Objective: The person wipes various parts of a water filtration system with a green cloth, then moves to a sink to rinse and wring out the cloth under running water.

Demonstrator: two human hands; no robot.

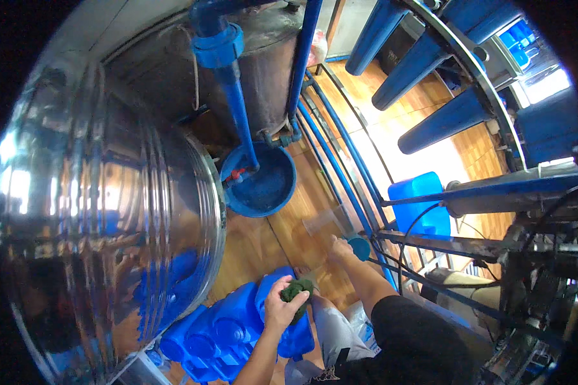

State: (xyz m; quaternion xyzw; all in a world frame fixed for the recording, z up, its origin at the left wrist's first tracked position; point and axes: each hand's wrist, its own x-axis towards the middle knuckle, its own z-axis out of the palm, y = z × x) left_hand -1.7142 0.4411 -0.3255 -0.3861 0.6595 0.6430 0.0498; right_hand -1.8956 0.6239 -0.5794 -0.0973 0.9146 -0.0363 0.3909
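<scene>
My left hand [279, 307] is closed around a dark green scouring pad [295, 290], above the blue water jugs at the bottom. My right hand [341, 249] reaches forward, its fingers closed at the edge of a round teal cup-like thing [358, 248] beside the metal frame. Just beyond that hand, a clear plastic cylinder [322, 221] shows against the floor. Whether it joins the teal thing, I cannot tell.
A large ribbed steel tank [109, 212] fills the left. Behind, a blue basin [270, 196] sits under a blue pipe [237, 109] with a red valve. Several blue jugs [237, 317] crowd near my legs. A blue-piped metal rack [347, 144] with filter housings [446, 122] stands right.
</scene>
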